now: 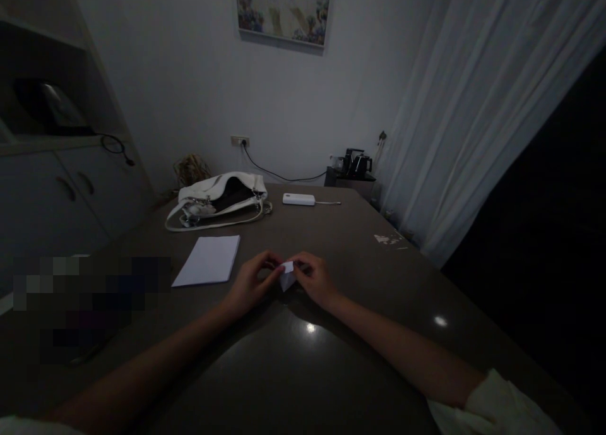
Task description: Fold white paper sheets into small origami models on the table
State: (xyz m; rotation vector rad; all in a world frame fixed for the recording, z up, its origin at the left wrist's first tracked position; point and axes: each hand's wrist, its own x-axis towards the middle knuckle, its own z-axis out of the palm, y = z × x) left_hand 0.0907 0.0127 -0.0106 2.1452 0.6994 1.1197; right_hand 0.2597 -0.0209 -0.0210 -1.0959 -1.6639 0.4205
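A small folded piece of white paper (286, 275) sits between both hands, just above the dark table (303, 359). My left hand (250, 281) pinches its left side with curled fingers. My right hand (315, 278) grips its right side, fingers closed on it. Much of the paper is hidden by my fingers. A stack of white sheets (208, 260) lies flat on the table to the left of my left hand.
A white handbag (220, 198) lies at the far side of the table, a white power bank (298, 199) with a cable to its right. Cabinets stand at left, a white curtain at right, a kettle (356, 162) on a low stand near the wall.
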